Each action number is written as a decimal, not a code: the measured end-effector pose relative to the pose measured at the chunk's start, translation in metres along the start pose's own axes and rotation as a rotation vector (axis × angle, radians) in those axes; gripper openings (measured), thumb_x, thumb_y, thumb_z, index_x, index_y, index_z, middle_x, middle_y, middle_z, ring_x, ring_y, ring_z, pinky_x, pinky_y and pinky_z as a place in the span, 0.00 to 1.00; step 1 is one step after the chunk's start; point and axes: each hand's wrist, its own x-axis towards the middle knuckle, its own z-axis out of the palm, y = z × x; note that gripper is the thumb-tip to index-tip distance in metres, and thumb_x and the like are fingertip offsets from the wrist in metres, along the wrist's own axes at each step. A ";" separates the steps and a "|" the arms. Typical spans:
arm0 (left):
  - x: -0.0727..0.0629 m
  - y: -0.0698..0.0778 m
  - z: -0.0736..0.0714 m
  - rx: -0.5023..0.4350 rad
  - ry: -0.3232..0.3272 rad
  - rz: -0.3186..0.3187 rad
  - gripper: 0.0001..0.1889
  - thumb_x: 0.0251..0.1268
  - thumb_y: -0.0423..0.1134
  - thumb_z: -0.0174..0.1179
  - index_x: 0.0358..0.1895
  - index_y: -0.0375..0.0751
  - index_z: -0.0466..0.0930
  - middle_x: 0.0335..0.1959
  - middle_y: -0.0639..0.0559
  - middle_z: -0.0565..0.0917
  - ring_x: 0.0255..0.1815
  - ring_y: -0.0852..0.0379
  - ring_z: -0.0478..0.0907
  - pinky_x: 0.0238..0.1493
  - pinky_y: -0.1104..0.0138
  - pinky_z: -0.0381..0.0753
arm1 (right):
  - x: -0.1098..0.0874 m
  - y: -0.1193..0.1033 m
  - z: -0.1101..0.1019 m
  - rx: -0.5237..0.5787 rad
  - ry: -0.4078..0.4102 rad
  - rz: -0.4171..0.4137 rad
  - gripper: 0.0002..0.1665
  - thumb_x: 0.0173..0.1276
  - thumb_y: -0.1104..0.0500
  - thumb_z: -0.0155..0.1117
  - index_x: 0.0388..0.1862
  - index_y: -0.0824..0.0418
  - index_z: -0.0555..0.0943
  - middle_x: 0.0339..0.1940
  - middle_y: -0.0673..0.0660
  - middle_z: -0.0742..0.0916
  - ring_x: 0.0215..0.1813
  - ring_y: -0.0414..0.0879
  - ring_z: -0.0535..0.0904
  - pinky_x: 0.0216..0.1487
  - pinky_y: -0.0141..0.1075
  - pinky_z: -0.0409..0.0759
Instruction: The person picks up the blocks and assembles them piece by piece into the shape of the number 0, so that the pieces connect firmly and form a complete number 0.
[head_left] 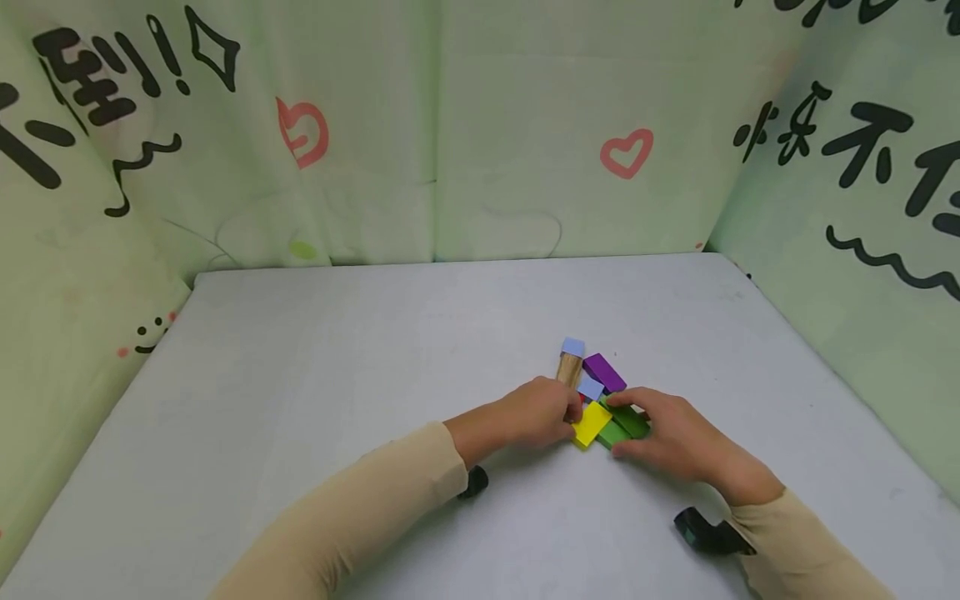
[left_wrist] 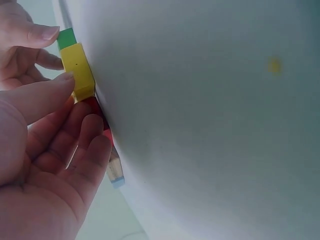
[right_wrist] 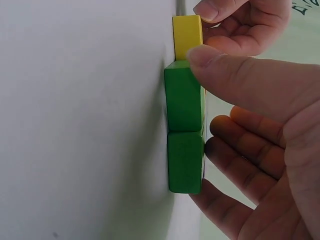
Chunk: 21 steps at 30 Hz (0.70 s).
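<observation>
My left hand (head_left: 536, 414) pinches the yellow block (head_left: 592, 423); in the left wrist view its thumb presses the side of that block and its other fingers curl beside the red blocks (left_wrist: 96, 109). On the right, my right hand (head_left: 678, 435) holds two green blocks (right_wrist: 184, 100) lying side by side. Its thumb rests on the one touching the yellow block, and its fingers bend round the far side. Behind them in the head view are a light blue block (head_left: 590, 387), a purple block (head_left: 605, 373) and a wood-grain block (head_left: 569, 370). All lie close together, flat on the table.
Another light blue block (head_left: 573, 346) caps the far end of the wood-grain one. The white table (head_left: 337, 350) stretches around the cluster, with pale green printed curtains (head_left: 487, 150) behind and at both sides.
</observation>
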 end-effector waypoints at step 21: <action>0.011 -0.004 -0.001 0.026 0.020 -0.021 0.08 0.68 0.39 0.66 0.47 0.44 0.85 0.37 0.58 0.81 0.39 0.61 0.74 0.48 0.75 0.75 | 0.011 0.012 -0.003 -0.023 0.025 0.066 0.29 0.62 0.60 0.74 0.61 0.67 0.78 0.59 0.66 0.82 0.58 0.64 0.76 0.59 0.60 0.73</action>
